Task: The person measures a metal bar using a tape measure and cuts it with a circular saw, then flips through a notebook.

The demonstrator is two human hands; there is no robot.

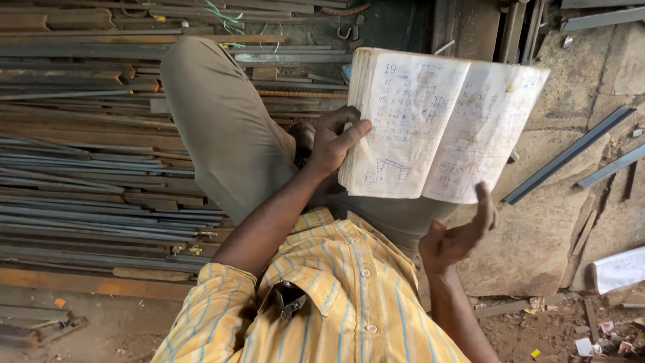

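An open notebook [443, 124] with worn, handwritten pages and small sketches is held up over my lap. My left hand [334, 140] grips its left edge, thumb lying across the left page. My right hand [462, 232] supports the lower right corner from below, index finger raised against the right page. I wear a yellow striped shirt and olive trousers [222, 128]; one knee is raised at the left.
A large stack of long metal bars and strips [80, 154] lies on the left. Two loose steel strips [571, 156] lie on the stone floor at the right. A white sheet [619, 269] and small scraps sit at the lower right.
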